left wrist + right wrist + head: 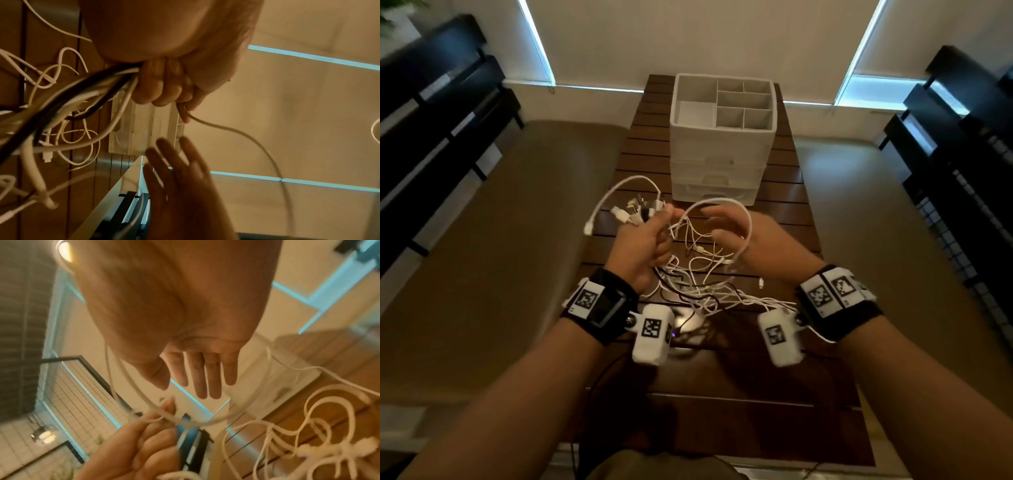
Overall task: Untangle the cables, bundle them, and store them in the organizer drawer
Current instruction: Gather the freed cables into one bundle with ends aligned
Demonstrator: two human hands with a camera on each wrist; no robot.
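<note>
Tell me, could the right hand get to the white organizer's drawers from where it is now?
Probably yes: the right hand is open, holds nothing, and the organizer stands just beyond it. Only a loose white cable loop drapes around the hand.

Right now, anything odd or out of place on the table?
Only the cable tangle: white and black leads knotted on the slatted table, part bunched in the left hand. Right hand open inside a white loop. Organizer upright, drawers closed.

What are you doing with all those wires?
A person is sorting out a tangle of cables on a wooden table. The left hand grips a bunch of them, plug ends sticking up. The right hand is open, with one white loop draped around it. The white organizer waits behind, drawers shut.
</note>
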